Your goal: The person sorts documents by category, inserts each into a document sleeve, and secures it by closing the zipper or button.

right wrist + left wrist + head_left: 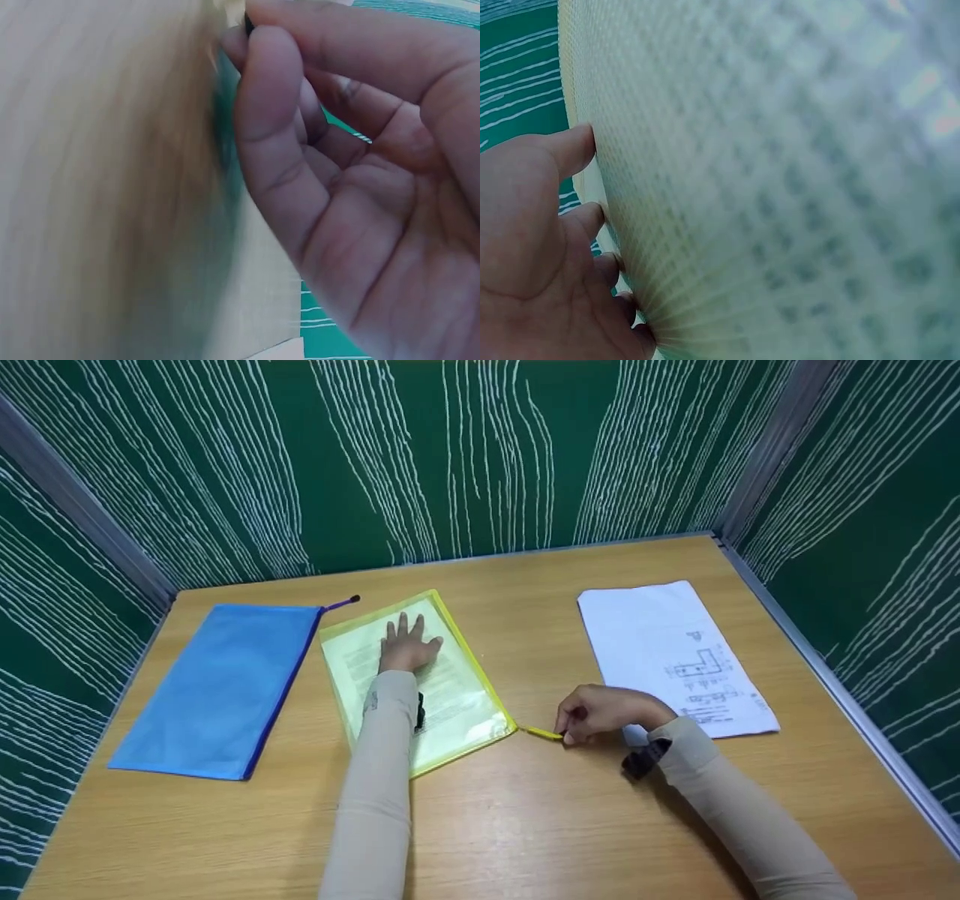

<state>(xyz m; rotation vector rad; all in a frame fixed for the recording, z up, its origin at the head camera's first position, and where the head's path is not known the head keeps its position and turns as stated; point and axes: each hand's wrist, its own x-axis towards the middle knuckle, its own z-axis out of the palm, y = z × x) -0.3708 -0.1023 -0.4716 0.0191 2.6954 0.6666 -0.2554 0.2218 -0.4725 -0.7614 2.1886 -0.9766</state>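
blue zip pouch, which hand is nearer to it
Left. The left hand rests on the yellow-edged zip pouch, to the right of the blue zip pouch; the right hand is farther right.

Yellow-edged pouch (454, 697), mid-frame.
Left, blue pouch (225, 690) edged navy; right, white sheet (645, 637) with dark line drawings; top, green wall (495, 457) streaked white.
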